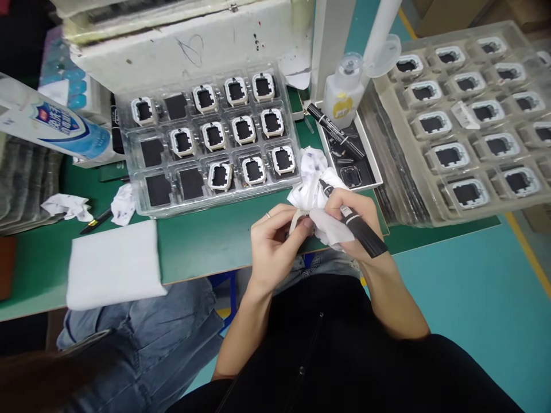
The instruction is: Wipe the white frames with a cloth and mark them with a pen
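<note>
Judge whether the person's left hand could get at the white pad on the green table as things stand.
Probably yes, but not at once: the left hand is pinching a small white frame. The white pad lies uncovered at the table's near edge, with bare green table between.

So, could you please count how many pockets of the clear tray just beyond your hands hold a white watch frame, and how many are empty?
Clear tray pockets holding a white watch frame: 11
Empty pockets: 4
Total: 15 pockets
</note>
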The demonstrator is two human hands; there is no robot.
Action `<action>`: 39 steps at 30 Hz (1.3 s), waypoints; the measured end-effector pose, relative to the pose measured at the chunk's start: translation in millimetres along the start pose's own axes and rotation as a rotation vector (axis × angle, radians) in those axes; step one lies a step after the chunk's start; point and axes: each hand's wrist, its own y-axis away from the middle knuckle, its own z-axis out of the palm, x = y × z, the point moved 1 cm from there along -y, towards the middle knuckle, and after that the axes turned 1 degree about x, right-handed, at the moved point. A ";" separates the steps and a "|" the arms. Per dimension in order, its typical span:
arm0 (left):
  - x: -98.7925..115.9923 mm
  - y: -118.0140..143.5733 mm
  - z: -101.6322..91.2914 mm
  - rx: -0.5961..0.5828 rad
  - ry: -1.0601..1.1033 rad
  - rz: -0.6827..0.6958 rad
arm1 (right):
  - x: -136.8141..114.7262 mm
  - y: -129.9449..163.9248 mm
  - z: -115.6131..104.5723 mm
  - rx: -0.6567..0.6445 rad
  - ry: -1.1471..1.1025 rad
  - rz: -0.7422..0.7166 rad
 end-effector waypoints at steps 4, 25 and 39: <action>-1.2 0.8 0.0 0.007 -0.048 0.026 | 1.1 -0.8 -0.1 -0.016 -0.009 0.012; -7.2 0.5 -2.9 0.038 0.306 -0.231 | 8.3 4.5 -2.3 0.183 -0.141 0.087; -6.1 0.8 -1.8 0.047 0.300 -0.270 | -6.5 1.6 3.0 0.149 0.067 0.022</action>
